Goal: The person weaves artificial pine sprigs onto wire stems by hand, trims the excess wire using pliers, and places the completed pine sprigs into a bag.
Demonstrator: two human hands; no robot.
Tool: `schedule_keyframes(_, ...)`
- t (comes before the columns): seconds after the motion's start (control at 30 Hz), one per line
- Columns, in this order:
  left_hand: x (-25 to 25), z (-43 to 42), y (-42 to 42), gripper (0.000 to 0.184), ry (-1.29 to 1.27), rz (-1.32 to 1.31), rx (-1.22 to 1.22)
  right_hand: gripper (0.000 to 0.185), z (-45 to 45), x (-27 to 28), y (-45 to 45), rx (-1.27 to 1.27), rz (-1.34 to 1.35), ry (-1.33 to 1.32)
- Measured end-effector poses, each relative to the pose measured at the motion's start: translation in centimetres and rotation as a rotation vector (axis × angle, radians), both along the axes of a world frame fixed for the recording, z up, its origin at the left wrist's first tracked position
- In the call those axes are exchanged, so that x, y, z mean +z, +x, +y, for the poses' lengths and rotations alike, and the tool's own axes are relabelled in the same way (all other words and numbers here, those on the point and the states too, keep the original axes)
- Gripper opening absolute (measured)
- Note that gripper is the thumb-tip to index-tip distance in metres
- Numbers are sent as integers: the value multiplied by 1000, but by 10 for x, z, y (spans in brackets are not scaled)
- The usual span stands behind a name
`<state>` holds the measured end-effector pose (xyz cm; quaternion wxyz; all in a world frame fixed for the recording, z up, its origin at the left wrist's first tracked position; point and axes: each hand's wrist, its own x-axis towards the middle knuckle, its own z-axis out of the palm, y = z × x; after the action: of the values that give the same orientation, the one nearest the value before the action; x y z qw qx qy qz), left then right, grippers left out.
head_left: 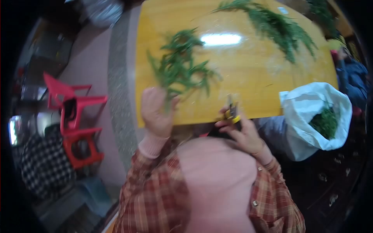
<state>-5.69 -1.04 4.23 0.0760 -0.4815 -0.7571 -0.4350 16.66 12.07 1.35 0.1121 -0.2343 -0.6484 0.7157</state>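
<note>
A leafy green sprig (182, 66) with narrow leaves rises over the left part of the yellow table (248, 77). My left hand (155, 112) is closed around its lower stem, near the table's front edge; motion blurs it somewhat. In my right hand (244, 136) is a pair of pruning shears (233, 110) with yellow and black handles. Its blades point away from me over the table edge, apart from the sprig. Feathery green branches (276, 31) lie on the far right part of the table.
At the table's right corner stands a white sack (307, 136) with green cuttings (325, 122) inside. A pink plastic chair (72, 103) and a red stool (83, 149) are on the floor to the left. Another person (351, 75) is at the far right.
</note>
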Motion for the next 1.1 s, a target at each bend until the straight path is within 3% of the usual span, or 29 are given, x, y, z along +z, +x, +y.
schedule_keyframes(0.23, 1, 1, 20, 19, 1, -49, -161, 67, 4, 28, -8, -14, -82, 649)
schedule_keyframes(0.37, -6, 3, 20, 23, 27, 124, -211, 71, 7, 38, -10, -28, -89, 916)
schedule_keyframes(0.63, 6, 3, 28, 22, -43, 382, -238, 75, 3, 29, -10, -67, -161, 879)
schedule_keyframes(1.1, -7, 10, 39, 16, -138, 297, -439, 53, -9, 20, -19, -69, -155, 1085)
